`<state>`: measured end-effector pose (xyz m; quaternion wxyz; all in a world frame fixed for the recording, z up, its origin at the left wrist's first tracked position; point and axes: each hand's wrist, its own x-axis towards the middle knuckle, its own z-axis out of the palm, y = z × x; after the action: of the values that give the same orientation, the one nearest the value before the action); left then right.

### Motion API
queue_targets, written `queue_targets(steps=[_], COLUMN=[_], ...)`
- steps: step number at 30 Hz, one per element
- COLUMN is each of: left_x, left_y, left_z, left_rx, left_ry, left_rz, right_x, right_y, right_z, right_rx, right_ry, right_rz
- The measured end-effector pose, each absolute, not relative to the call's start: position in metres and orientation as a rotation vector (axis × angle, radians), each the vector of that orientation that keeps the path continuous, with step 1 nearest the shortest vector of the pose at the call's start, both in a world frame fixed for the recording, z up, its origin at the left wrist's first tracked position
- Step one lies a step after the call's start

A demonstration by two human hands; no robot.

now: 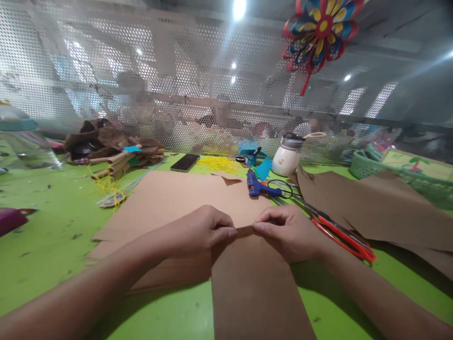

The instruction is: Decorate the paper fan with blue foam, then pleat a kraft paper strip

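Note:
A long strip of brown kraft paper (256,288) runs from between my hands toward me, its far edge folded or rolled over. My left hand (208,229) pinches the left end of that edge between thumb and fingers. At the right end, my right hand (283,229) pinches it the same way. Beneath and behind my left hand lies a stack of brown paper sheets (159,198). Just past my right hand are a blue glue gun (260,185) and scissors with orange-red handles (343,238).
On the green table (46,269) stand a white jug (287,156) and a green basket (406,177). A phone (184,162) and yellow paper shreds (222,164) lie at the back. More brown paper (375,203) is at right. A perforated screen (198,80) rises behind.

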<state>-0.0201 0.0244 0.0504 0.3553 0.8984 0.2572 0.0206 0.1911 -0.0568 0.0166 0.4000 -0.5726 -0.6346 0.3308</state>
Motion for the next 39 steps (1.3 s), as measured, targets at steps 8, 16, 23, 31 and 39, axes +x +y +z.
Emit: queue_targets(steps=[8, 16, 23, 31, 39], left_x=[-0.02, -0.014, -0.014, -0.014, -0.017], left_y=[0.019, 0.019, 0.015, 0.015, 0.024], left_z=[0.052, 0.047, 0.043, 0.043, 0.05], left_rx=[2.348, 2.247, 2.353, 2.467, 2.312], left_ry=[0.644, 0.636, 0.664, 0.623, 0.663], left_rz=[0.004, 0.127, 0.157, 0.185, 0.051], right_x=[0.193, 0.185, 0.181, 0.177, 0.184], right_y=[-0.055, -0.058, -0.059, -0.061, -0.057], right_z=[0.015, 0.016, 0.015, 0.022, 0.019], right_rx=[-1.419, -1.376, -1.384, -1.399, -1.458], right_ry=[-1.557, -1.595, -1.545, -1.667, -1.676], right_rz=[0.973, 0.956, 1.109, 0.987, 0.925])
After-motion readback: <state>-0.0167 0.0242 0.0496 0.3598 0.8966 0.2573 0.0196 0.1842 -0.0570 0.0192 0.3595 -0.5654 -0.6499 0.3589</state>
